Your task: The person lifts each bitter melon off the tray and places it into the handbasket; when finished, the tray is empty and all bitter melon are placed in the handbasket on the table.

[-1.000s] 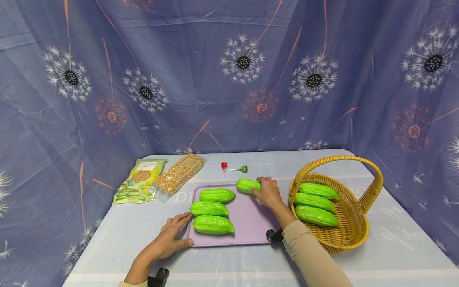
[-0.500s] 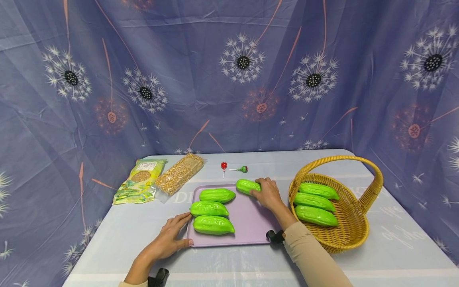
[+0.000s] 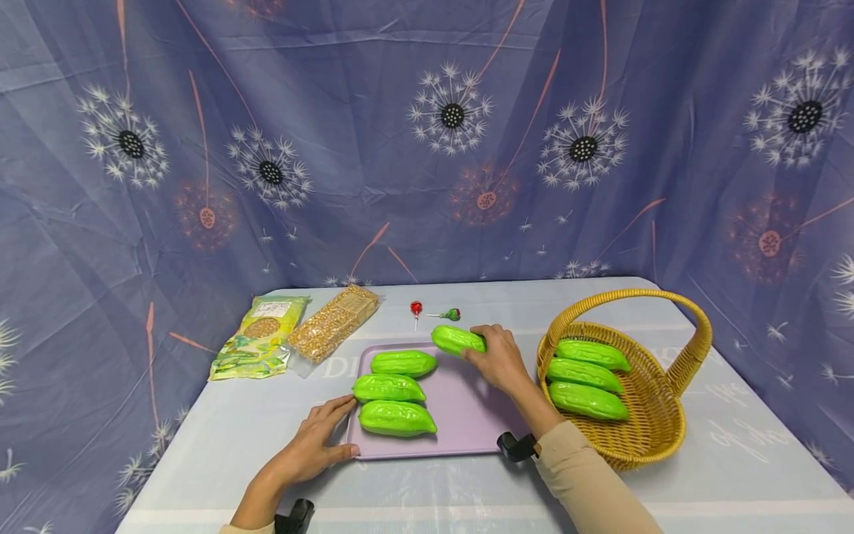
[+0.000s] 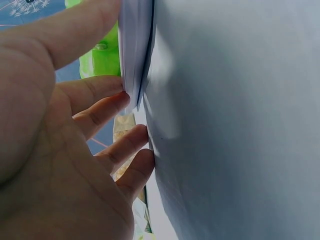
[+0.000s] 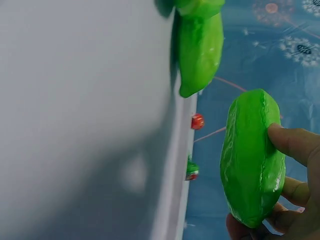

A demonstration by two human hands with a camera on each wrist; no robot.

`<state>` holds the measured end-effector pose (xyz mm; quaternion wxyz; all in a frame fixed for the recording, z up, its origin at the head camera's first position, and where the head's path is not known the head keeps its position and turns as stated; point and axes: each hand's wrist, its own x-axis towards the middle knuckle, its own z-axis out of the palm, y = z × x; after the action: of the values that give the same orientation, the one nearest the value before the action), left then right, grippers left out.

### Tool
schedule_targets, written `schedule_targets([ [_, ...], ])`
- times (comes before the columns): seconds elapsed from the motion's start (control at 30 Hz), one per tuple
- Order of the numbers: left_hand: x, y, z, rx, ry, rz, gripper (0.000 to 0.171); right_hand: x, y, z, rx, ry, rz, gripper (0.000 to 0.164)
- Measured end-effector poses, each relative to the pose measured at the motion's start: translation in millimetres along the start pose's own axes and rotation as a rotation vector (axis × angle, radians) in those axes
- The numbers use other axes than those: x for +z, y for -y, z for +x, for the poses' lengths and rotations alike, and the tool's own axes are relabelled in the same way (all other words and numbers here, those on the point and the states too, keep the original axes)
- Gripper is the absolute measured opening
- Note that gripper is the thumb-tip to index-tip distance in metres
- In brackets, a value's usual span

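Note:
In the head view, my right hand (image 3: 497, 360) grips a bright green bitter melon (image 3: 457, 340) by its right end, over the far edge of the lilac tray (image 3: 467, 415). The right wrist view shows this bitter melon (image 5: 252, 160) between thumb and fingers, raised off the tray. Three more bitter melons (image 3: 397, 418) lie stacked front to back on the tray's left half. My left hand (image 3: 310, 445) rests at the tray's left edge, its fingers fairly straight. From the left wrist, the fingertips touch the tray's rim (image 4: 135, 55).
A yellow wicker basket (image 3: 657, 445) with a tall handle stands right of the tray, holding three bitter melons (image 3: 587, 400). Behind the tray lie a red lollipop (image 3: 416, 307) and a green one (image 3: 454, 314). A yellow-green bag (image 3: 260, 337) and a clear grain pack (image 3: 336, 324) lie back left.
My right hand has raised the bitter melon slightly and shifted it a little back and left. My left hand has stayed at the tray's edge.

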<state>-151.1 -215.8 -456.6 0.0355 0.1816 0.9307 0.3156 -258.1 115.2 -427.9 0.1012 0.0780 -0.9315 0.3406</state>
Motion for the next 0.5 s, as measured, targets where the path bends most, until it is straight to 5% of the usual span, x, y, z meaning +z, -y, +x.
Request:
schedule_targets([
  [0.5,0.7,0.5,0.3,0.005,-0.009,0.008,0.076,-24,17,-30,-0.060,0.018,0.041,0.050],
])
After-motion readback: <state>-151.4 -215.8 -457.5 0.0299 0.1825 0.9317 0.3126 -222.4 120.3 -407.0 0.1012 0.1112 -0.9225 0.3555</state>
